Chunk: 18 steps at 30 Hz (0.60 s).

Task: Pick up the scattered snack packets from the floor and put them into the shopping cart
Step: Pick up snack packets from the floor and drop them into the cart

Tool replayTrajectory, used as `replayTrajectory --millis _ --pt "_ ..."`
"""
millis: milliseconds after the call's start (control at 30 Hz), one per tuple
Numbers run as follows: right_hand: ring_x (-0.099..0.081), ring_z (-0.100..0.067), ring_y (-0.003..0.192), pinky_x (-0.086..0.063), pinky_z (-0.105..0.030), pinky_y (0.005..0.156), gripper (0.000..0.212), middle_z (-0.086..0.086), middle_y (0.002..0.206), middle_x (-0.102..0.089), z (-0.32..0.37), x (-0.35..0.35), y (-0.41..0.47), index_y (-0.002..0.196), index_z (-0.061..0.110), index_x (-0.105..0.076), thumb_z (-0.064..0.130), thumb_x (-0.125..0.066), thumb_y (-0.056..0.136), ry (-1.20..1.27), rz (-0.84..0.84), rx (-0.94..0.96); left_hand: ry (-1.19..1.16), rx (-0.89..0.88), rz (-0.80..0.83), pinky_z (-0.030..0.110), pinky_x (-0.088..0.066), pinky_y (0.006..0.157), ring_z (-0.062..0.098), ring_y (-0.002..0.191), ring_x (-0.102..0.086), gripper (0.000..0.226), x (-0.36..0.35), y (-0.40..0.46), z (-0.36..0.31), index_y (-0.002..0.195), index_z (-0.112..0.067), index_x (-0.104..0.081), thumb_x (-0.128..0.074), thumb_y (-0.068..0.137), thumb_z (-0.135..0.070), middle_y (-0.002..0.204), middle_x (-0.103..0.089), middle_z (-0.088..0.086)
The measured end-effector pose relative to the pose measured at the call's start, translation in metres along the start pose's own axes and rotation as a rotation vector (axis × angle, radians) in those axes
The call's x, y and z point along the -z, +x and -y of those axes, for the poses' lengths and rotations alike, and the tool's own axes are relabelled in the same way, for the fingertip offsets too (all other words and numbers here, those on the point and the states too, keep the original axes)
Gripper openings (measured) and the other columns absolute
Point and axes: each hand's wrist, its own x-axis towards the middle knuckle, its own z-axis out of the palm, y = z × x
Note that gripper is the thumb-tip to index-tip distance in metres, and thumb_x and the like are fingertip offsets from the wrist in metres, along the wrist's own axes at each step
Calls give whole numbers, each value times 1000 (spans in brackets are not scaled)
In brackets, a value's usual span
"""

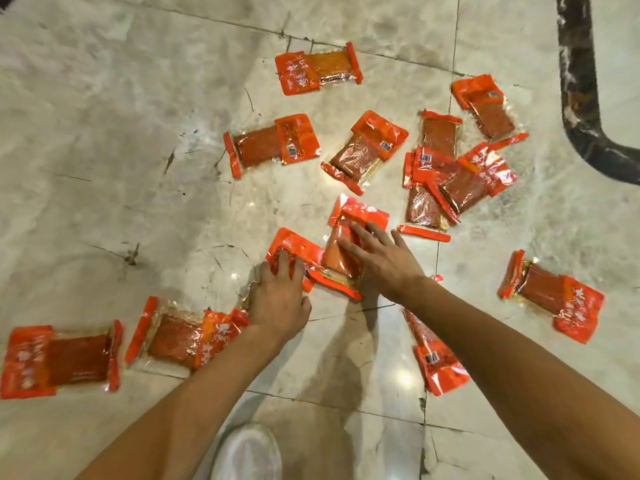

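Reaching down at frame centre, the left hand (278, 299) presses bent fingers on one snack packet (294, 252) while the right hand (379, 256) lies flat, fingers spread, on its neighbour (358, 216). Neither is lifted. Best slide a thumb under each edge, since the film looks slippery. No cart visible; other packets lie scattered around.

We count thirteen snack packets (273, 143) on the floor (104, 168), though the overlapping heap near its right edge may hide another. We also see two hands, the left hand (277, 299) and the right hand (384, 258), one white shoe (247, 452) and one dark curved bar (578, 98).
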Motion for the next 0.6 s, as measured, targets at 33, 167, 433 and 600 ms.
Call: replayTrajectory --millis 33,167,433,600 --pt "3 -33 153 -12 -59 120 97 -4 167 6 2 0 1 154 43 9 50 -63 89 -20 -19 25 10 4 2 49 -54 88 43 124 -45 81 2 0 -1 154 -15 -29 -59 85 -43 157 -31 17" --pt "-17 -37 149 -12 -62 118 88 -15 159 -21 9 -4 6 153 46 -7 59 -61 85 -80 -95 65 13 0 44 46 -56 88 43 117 -47 89 -1 0 -9 151 -9 -26 -72 78 -28 153 -30 22" --pt "-13 -36 151 -23 -61 116 82 -11 164 -16 14 -9 17 152 32 -18 58 -60 87 -23 -93 103 -153 -39 -74 44 -48 100 40 122 -50 80 2 5 12 150 -9 -39 -68 77 5 145 -47 19" --pt "-18 -38 147 -35 -53 108 87 -12 164 -11 14 2 11 154 34 -10 56 -59 86 -98 -51 128 -274 -1 -93 44 -45 104 40 125 -48 77 2 6 18 153 -9 -35 -59 83 9 148 -46 17"
